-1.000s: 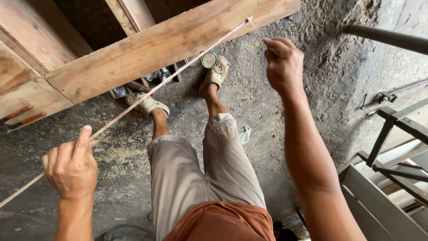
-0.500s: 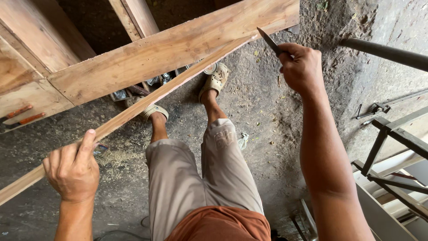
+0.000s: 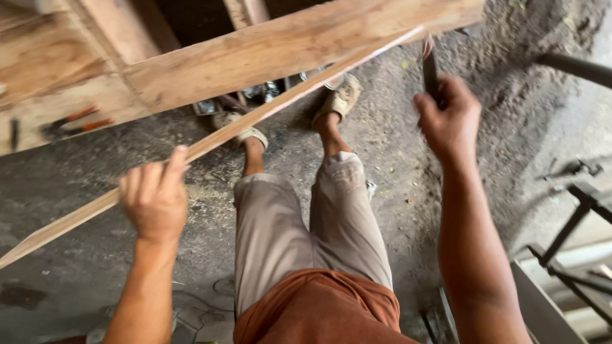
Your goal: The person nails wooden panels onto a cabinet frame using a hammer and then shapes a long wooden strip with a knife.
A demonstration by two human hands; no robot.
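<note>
- Wooden strip (image 3: 210, 141), long and thin, runs slantwise from the lower left up toward the upper right, held off the floor in front of the person's legs.
- Left hand (image 3: 155, 197) is closed around the strip near its lower half, fingers curled over the top edge and the index finger lying along it.
- Right hand (image 3: 449, 121) is clenched on a dark, narrow tool (image 3: 430, 73), seemingly a chisel or blade; its tip stands just beside the strip's far end, though contact cannot be told through the blur.
- Judged from this, the step in hand is trimming or shaving the strip's upper end while the left hand steadies it.
- Next move calls for a firm left grip so the thin strip does not flex, and the tool's edge set squarely on the wood, angled away from the legs.
- Below, 2 sandalled feet (image 3: 341, 99) stand on a dusty floor (image 3: 76, 255) strewn with sawdust.
- Farther off, a broad wooden plank (image 3: 287, 48) crosses above the strip, and metal framing (image 3: 574, 236) stands at the right.
</note>
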